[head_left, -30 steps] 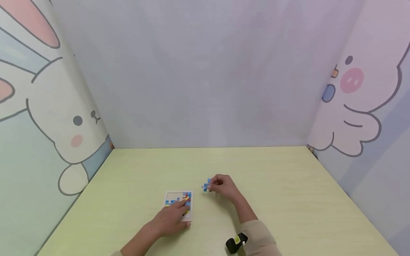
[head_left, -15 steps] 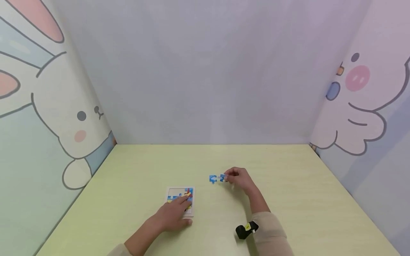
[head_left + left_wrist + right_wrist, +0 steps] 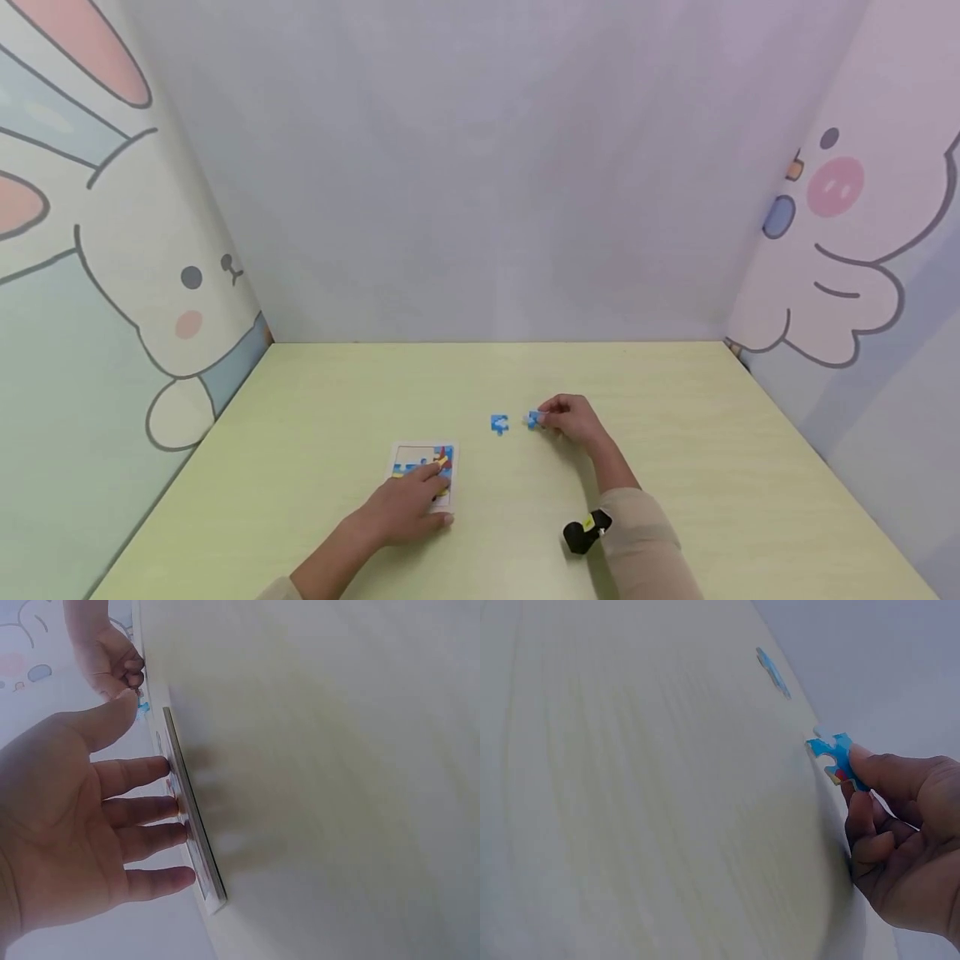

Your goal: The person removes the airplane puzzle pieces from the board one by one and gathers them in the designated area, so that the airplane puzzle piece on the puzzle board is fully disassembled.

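Between thumb and fingers, my right hand [image 3: 573,419] pinches a blue puzzle piece [image 3: 841,757] with some red and yellow on it, just over the table. A second blue puzzle piece [image 3: 499,423] lies flat on the table to its left. My left hand [image 3: 407,507] rests on a framed jigsaw puzzle [image 3: 402,447], its straight fingertips touching the board in the left wrist view. Pieces fill part of the frame, and bare backing shows at its upper left. The hand covers the lower left of the puzzle.
A pale yellow-green table [image 3: 337,392] spreads under both hands. A grey wall [image 3: 487,183] closes off the back, with cartoon-printed panels at both sides. A black device [image 3: 585,532] is fixed at the right sleeve.
The right hand has moved right and slightly away with its piece. The other blue piece now lies apart from it on the table. The left hand stays on the puzzle.
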Available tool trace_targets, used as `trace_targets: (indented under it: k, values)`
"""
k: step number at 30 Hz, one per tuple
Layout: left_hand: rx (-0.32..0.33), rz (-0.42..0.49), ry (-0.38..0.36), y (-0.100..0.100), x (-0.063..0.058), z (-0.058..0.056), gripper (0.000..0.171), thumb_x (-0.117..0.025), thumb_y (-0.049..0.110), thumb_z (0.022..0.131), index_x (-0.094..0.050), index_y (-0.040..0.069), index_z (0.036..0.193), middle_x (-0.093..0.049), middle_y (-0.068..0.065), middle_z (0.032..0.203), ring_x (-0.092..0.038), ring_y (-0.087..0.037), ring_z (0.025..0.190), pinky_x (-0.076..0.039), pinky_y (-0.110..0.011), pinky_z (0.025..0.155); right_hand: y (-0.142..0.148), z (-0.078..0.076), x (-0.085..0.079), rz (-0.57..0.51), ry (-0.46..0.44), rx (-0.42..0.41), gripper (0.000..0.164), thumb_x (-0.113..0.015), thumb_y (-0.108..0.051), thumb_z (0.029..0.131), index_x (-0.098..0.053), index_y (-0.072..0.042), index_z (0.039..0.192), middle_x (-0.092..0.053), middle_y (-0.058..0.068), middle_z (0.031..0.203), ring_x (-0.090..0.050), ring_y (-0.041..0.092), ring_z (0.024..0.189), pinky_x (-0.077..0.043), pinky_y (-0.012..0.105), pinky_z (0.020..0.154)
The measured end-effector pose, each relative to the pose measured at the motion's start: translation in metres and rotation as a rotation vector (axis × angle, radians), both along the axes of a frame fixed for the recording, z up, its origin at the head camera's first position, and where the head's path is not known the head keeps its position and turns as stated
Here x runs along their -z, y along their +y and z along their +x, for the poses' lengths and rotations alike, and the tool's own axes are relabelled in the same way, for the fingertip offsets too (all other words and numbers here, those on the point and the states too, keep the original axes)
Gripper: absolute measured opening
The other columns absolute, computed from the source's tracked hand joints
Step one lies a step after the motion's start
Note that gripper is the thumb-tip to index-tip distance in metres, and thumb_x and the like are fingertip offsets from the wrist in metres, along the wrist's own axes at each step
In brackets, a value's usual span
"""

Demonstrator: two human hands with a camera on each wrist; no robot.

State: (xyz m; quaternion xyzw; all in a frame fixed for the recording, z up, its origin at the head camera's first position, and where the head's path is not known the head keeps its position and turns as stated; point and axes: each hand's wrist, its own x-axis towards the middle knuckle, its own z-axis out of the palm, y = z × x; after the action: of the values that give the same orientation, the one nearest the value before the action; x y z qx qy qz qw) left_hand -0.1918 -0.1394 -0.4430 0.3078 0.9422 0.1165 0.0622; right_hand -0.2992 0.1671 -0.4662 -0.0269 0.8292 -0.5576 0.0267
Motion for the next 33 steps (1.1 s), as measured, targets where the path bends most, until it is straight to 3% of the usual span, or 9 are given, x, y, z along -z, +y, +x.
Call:
trace_targets:
  k: [13, 33]
  values:
    - [-0.014, 0.0, 0.011, 0.002, -0.001, 0.008, 0.048, -0.062, 0.042, 0.087, -0.06, 0.008, 0.121, -0.051, -0.014, 0.13, -0.048, -0.029, 0.118, -0.044, -0.051, 0.084, -0.001, -0.003, 0.001, 0.181, 0.055, 0.056, 0.005, -0.068, -0.001, 0.082, -0.068, 0.002, 0.086, -0.058, 0.004, 0.072, -0.051, 0.016, 0.062, -0.043, 0.028, 0.057]
    - [-0.041, -0.001, -0.038, 0.0, 0.004, 0.011, 0.055, -0.063, 0.045, 0.085, -0.056, 0.01, 0.127, -0.047, -0.012, 0.135, -0.043, -0.031, 0.123, -0.041, -0.051, 0.089, -0.002, -0.01, 0.009, 0.26, 0.051, 0.036, 0.006, -0.068, -0.005, 0.083, -0.067, 0.0, 0.084, -0.058, 0.003, 0.075, -0.05, 0.017, 0.069, -0.043, 0.028, 0.061]
